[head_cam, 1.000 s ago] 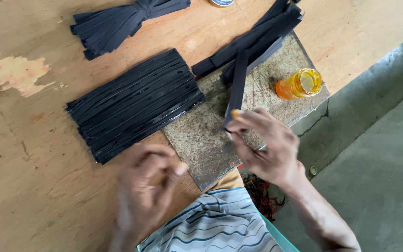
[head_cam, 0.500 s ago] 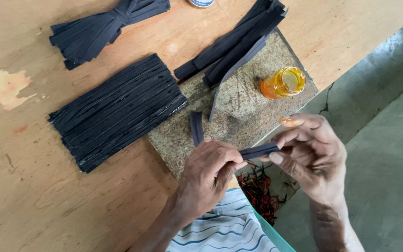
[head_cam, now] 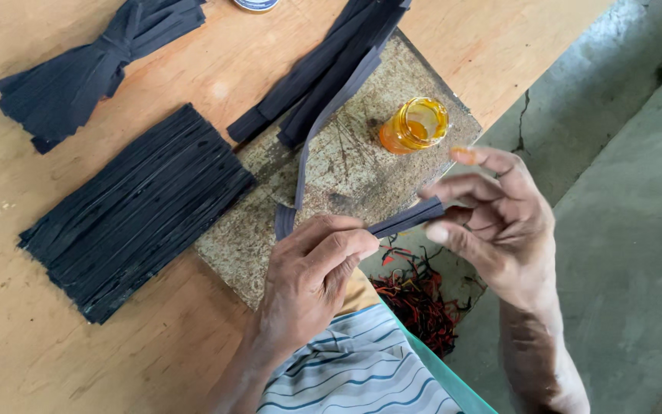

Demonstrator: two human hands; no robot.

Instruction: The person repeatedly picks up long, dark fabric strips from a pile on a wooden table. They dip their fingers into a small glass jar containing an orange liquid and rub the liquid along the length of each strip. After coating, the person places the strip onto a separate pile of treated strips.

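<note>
Worn wooden bench [head_cam: 193, 360], stained slab [head_cam: 362, 161] at edge: black strip [head_cam: 404, 220] stretched left-right, pinched by left hand [head_cam: 312, 280] and right hand [head_cam: 499, 222] at opposite ends.

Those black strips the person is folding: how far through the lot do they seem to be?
Done, apparently: a large flat stack of strips lies side by side on the wooden table. In hand: the left hand and right hand pinch one black strip between them over the stained board, beside a jar of amber liquid. Left: loose strips on the board's far edge and a tied bundle.
</note>
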